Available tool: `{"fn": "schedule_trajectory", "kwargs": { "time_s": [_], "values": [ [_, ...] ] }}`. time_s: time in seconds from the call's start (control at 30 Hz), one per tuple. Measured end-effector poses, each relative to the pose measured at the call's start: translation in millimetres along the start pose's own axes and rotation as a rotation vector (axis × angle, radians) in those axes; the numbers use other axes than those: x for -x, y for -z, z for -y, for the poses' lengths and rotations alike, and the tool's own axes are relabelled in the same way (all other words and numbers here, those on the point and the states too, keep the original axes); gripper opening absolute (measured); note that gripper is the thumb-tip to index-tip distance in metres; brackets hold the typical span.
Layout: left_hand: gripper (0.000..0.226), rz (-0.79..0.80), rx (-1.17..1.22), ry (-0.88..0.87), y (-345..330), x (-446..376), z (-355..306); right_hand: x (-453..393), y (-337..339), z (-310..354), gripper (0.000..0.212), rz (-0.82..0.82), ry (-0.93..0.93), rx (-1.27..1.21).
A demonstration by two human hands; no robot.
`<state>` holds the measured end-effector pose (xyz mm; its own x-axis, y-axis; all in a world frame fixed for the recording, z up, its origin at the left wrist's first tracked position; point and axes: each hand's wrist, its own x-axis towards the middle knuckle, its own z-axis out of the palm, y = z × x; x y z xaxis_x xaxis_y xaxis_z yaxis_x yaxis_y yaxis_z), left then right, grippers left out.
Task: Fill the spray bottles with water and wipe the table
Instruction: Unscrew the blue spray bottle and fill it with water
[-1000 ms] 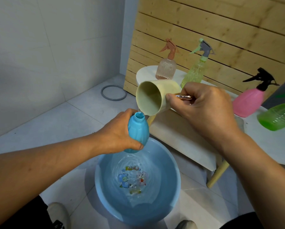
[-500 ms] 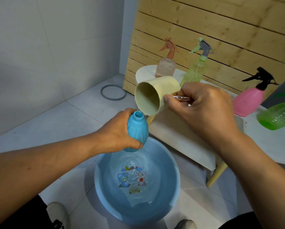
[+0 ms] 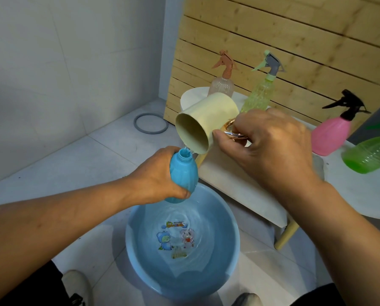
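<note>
Two hands busy: left hand clenched round upright bottle, right hand gripping tipped cup, lip just above bottle mouth, over basin.

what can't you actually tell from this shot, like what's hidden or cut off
Head view, the only one:
- Fill level in the blue bottle: opaque wall, and the left hand wraps its side.
- Water left in the cream cup: the inside is in shade, only a trickle shows at the lip.
- Cup handle: mostly under the right hand.
- Green bottle: its sprayer is blurred and cut by the right edge.
- Table: its right part runs past that edge.
</note>
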<state>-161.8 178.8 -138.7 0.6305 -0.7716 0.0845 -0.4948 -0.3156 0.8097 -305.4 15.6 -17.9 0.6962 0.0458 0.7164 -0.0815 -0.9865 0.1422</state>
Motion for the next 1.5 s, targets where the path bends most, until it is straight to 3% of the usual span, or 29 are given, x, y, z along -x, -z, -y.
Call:
{"fn": "schedule_trajectory", "kwargs": {
  "time_s": [0.4, 0.7, 0.9, 1.2, 1.4, 1.5],
  "values": [
    [0.085, 0.007, -0.01, 0.009, 0.3, -1.9, -0.8, 1.4, -0.5, 0.4, 0.041, -0.025, -0.011, -0.087],
    [0.091, -0.051, 0.063, 0.073, -1.6, -2.1, 0.1, -0.3, -36.5, -25.3, 0.048, 0.171, -0.876, -0.77],
    [0.083, -0.064, 0.063, 0.077, -0.6, -5.9, -0.2, 18.3, -100.5, -25.3, 0.043, 0.727, -1.123, -0.918],
    [0.088, -0.06, 0.04, 0.114, -6.8, -13.9, 12.1, 83.9, -201.7, -32.6, 0.031, 1.115, -0.977, -0.798],
    [0.088, -0.08, 0.018, 0.122, -9.9, -18.7, 20.4, 147.3, -248.2, -51.1, 0.036, 1.29, -0.65, -0.322],
    [0.088, -0.094, 0.001, 0.123, -10.8, -22.0, 23.1, 183.0, -262.5, -45.9, 0.028, 1.334, -0.558, -0.161]
  ]
}}
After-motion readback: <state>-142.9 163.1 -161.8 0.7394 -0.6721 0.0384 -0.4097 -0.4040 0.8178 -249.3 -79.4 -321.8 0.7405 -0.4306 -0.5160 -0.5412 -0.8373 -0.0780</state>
